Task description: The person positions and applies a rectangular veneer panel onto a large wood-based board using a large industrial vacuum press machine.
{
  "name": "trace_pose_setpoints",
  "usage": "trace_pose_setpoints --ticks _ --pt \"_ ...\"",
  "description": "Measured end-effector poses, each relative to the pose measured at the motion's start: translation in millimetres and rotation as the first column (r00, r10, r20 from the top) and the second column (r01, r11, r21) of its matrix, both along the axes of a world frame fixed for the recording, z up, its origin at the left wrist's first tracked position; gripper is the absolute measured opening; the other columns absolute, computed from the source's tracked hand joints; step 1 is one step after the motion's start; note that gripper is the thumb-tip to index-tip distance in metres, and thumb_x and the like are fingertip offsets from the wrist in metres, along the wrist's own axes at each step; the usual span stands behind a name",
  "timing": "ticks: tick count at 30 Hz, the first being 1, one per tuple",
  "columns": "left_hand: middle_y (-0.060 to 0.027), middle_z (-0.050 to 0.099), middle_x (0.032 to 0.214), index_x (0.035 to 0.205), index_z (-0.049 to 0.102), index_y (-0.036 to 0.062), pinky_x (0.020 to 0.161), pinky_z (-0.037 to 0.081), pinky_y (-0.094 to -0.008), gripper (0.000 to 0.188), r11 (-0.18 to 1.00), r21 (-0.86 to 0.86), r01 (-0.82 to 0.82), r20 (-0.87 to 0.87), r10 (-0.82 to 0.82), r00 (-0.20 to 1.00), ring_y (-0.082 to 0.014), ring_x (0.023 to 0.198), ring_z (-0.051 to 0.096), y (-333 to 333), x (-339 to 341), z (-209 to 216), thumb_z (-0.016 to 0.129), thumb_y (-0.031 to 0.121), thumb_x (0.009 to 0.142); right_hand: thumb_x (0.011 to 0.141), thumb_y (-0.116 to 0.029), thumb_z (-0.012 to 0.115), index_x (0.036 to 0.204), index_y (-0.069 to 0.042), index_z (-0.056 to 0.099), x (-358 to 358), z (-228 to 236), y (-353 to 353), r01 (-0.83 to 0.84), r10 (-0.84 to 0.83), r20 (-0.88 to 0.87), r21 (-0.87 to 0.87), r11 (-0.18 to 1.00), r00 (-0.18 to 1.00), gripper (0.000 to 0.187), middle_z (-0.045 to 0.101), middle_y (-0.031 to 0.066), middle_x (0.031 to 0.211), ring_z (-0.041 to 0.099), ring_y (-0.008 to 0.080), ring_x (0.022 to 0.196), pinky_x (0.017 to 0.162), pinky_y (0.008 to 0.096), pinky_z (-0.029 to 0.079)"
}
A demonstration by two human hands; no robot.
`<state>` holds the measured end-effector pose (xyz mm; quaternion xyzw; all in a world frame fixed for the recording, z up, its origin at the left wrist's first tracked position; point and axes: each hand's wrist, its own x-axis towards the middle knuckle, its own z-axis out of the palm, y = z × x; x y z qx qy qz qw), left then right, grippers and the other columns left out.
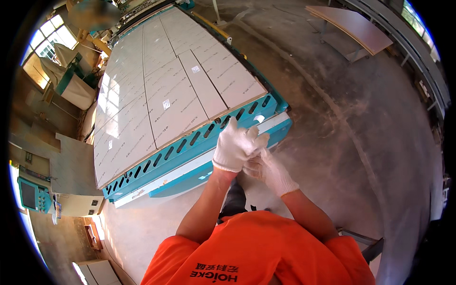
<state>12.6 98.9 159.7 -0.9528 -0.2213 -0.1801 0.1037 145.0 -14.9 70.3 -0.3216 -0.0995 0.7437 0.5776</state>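
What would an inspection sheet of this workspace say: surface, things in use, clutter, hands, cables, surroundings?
Surface: teal machine bed carrying pale sheets, with dark seams between them and window glare at left.
Things in use: white gloves, worn on both hands.
Clutter: pale flat panels at lower left.
Hands: left hand raised by the bed's near edge; right hand meets it, fingers partly hidden, so grip is unclear.
Cables: none clearly made out.
Surroundings: teal control panel at left, brown-topped table at upper right, concrete floor.
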Motion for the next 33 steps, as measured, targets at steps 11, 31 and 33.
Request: trace_pose_setpoints --ticks 11,31,33 --pt "-0.0154 0.063 0.135 0.145 0.051 -0.0013 0.101 0.052 -0.039 0.049 -0.319 -0.704 0.634 0.156 0.802 0.576 -0.0266 0.117 0.065 67.4 -142.7 -117.6 0.063 0.011 0.099 0.101 -0.022 0.066 0.106 -0.006 0.065 7.0 37.1 261.0 0.502 -0.516 0.3 0.128 0.855 0.802 0.017 0.066 0.0019 0.096 0.066 0.0142 0.086 0.078 0.0295 0.055" --pt "-0.0195 0.031 0.163 0.152 0.045 0.0136 0.121 0.019 -0.0648 0.091 0.79 -0.381 -0.479 -0.312 0.378 0.872 -0.0419 0.155 0.018 234.3 -50.2 -144.3 0.081 0.05 0.078 0.093 -0.031 0.068 0.137 0.008 0.057 32.0 0.0 347.2 -0.369 0.214 0.955 -0.128 0.921 0.204 0.06 0.065 0.022 0.134 0.061 0.0283 0.127 0.109 0.0362 0.045" --pt "-0.0183 0.033 0.162 0.15 0.048 0.0141 0.12 0.019 -0.0669 0.085 0.804 -0.365 -0.47 -0.301 0.376 0.876 -0.042 0.155 0.02 231.8 -48.6 -136.7 0.08 0.048 0.079 0.094 -0.031 0.066 0.137 0.007 0.057 47.0 -2.1 344.8 -0.388 0.263 0.937 -0.16 0.908 0.231 0.059 0.065 0.0219 0.134 0.061 0.0283 0.127 0.108 0.0358 0.045"
